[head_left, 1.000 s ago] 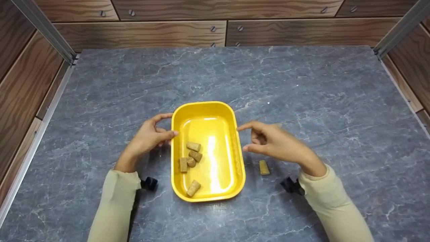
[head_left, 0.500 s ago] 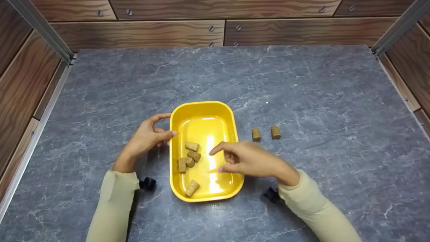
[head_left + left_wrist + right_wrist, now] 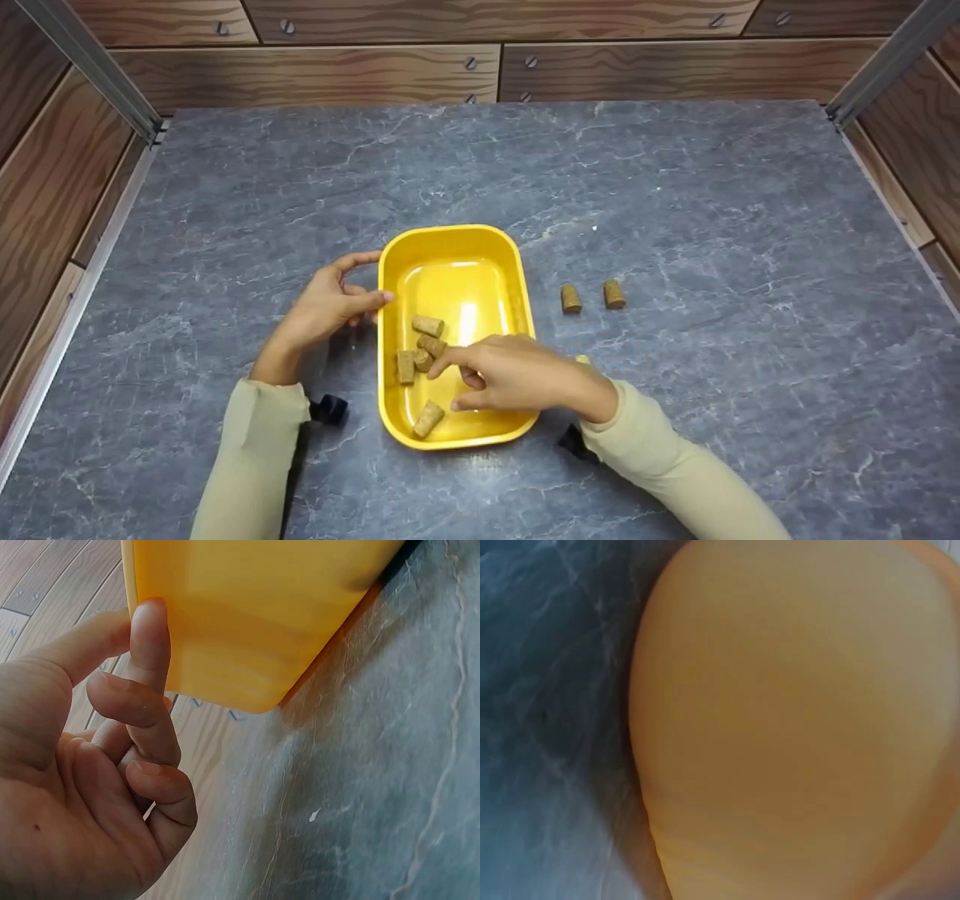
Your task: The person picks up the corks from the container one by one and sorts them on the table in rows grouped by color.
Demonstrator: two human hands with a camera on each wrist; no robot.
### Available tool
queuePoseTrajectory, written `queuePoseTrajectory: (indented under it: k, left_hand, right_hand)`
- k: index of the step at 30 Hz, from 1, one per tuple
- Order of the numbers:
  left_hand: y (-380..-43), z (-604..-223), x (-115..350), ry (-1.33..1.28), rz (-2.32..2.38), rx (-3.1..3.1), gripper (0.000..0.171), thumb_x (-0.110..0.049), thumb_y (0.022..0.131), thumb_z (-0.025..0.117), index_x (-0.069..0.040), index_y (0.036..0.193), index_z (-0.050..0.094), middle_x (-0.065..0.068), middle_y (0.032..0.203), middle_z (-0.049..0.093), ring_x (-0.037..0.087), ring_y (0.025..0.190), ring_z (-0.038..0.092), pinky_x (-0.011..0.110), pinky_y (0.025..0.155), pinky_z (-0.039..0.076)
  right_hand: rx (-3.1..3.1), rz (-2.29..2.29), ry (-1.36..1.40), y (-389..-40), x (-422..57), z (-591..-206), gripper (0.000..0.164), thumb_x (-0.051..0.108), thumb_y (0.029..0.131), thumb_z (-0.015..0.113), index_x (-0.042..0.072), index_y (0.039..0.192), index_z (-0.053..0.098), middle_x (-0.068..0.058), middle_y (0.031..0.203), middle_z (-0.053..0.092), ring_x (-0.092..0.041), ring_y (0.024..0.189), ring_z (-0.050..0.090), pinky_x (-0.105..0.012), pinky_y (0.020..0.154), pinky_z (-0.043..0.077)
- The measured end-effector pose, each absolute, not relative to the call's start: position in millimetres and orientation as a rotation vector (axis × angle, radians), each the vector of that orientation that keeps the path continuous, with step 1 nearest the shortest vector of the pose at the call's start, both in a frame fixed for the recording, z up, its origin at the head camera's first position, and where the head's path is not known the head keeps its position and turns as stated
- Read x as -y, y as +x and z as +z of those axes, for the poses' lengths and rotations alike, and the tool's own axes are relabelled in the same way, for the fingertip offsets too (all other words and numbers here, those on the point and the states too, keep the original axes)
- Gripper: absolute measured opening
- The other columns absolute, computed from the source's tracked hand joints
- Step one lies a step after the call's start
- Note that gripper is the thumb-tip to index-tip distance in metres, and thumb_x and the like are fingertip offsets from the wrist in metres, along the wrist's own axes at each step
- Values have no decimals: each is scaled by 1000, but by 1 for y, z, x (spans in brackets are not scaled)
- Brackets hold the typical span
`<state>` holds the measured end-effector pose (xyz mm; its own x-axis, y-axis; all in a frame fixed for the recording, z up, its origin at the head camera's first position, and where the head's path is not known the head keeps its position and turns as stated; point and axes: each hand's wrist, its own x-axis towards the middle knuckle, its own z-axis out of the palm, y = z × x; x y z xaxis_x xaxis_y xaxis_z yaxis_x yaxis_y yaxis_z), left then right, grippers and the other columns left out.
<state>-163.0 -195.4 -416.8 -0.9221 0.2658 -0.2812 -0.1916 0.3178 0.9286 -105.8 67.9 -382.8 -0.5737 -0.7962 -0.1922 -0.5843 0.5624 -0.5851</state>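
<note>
A yellow plastic tub (image 3: 461, 444) stands on the table with several corks inside, among them a cluster with one cork (image 3: 406, 367) near the left wall. Another cork (image 3: 429, 419) lies alone towards the front. My left hand (image 3: 322, 304) pinches the tub's left rim between thumb and fingers; the left wrist view shows this hand (image 3: 112, 742) against the yellow wall. Over the tub's right side reaches my right hand (image 3: 506, 375), thumb and index finger apart. Its index fingertip is close to the clustered corks; I cannot tell whether it touches them. The tub's outer wall (image 3: 780, 720) fills the right wrist view.
Right of the tub stand two corks, one cork (image 3: 571, 300) nearer and one cork (image 3: 614, 295) farther. A third cork (image 3: 583, 360) is mostly hidden behind my right wrist. Wood-patterned panels (image 3: 315, 75) border the grey marbled table (image 3: 720, 247).
My right hand has moved left from beside the tub to inside it, uncovering two corks on the table. The left hand has kept its hold on the rim.
</note>
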Motion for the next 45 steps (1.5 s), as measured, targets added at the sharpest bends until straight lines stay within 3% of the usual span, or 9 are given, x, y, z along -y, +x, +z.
queuePoseTrajectory:
  k: [11,17,24,33,39,45]
  left_hand:
    - [-163,-416,195,70,1643,-2192,66,-15,87,71,-8,144,39,-1,59,62,9,46,44,23,48,39]
    - [-163,-416,196,85,1645,-2193,66,-16,87,71,-7,144,39,-1,59,62,9,45,43,23,48,39]
    - [-163,-417,196,79,1637,-2196,66,-17,87,71,-8,144,39,0,60,62,9,46,44,23,48,40]
    - [-163,-416,196,69,1634,-2193,66,-17,87,71,-8,143,39,0,60,63,9,46,44,24,49,40]
    - [-163,-416,196,80,1653,-2180,66,-16,87,71,-8,143,39,-1,59,62,9,46,43,23,48,39]
    - [-164,-416,196,89,1656,-2181,65,-15,86,71,-7,143,39,0,59,61,9,45,42,23,48,38]
  right_hand:
    - [-2381,-427,-1128,-103,-49,-398,31,34,88,69,25,118,66,8,69,58,-6,66,51,-25,62,42]
    - [-2377,-352,-1136,-102,-45,-402,30,25,87,67,28,117,67,9,65,51,-8,60,46,-26,55,38]
    - [-2382,-313,-1130,-101,-44,-403,21,25,90,65,26,110,68,7,71,56,-8,63,48,-27,57,38]
    - [-2440,-264,-1111,-99,-44,-402,18,24,86,67,24,104,67,5,82,67,-12,66,55,-31,57,42]
    - [-2395,-251,-1140,-101,-45,-400,33,28,86,70,27,118,62,5,83,66,-11,68,55,-30,60,44]
    - [-2309,-294,-1209,-104,-45,-397,47,14,87,66,39,126,60,8,67,56,-10,58,48,-26,49,36]
